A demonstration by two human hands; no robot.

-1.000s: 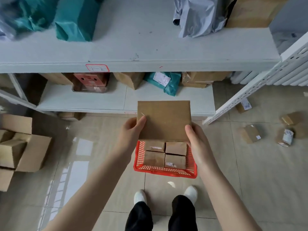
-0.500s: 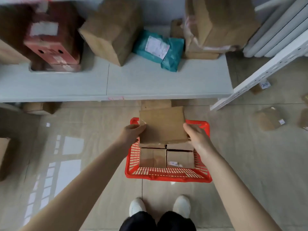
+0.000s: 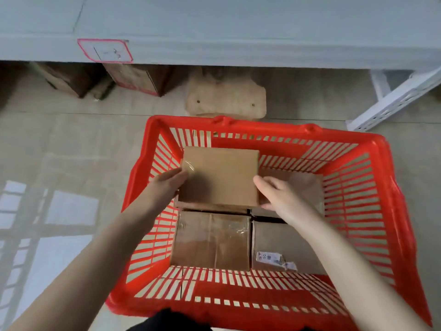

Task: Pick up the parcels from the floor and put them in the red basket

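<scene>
Since half a second ago both hands have carried the parcel [image 3: 219, 177] down from above the rim into the red basket [image 3: 262, 127], which now fills much more of the view. The parcel is a flat brown cardboard box, and it lies low in the far left part of the basket, over a box of which only a strip of the near edge shows.

The left hand [image 3: 164, 185] grips the parcel's left edge. Its thumb lies along the top face by the far left corner, and its other fingers go under the parcel and are hidden. The right hand [image 3: 279, 194] grips the right edge, with the thumb [image 3: 260, 182] on top and curled fingers wrapped over the near right corner. Whether the parcel already rests its weight on the box beneath cannot be told.

The left hand sits tight between the parcel and the basket's slatted left wall. To the right of the parcel there is open room above another brown parcel [image 3: 304, 187] that lies lower. On the near side, two boxes stand side by side on the basket floor: a taped box [image 3: 210, 242] on the left and a labelled box [image 3: 284, 244] on the right, both partly crossed by the forearms.

Both bare forearms reach forward and down from the bottom corners of the view, converging on the parcel, the wrists roughly straight.

Beyond the basket a torn piece of cardboard [image 3: 226, 99] lies on the tiled floor [image 3: 59, 139], under the edge of a pale shelf [image 3: 238, 27] that bears a red-bordered tag [image 3: 105, 50].
</scene>
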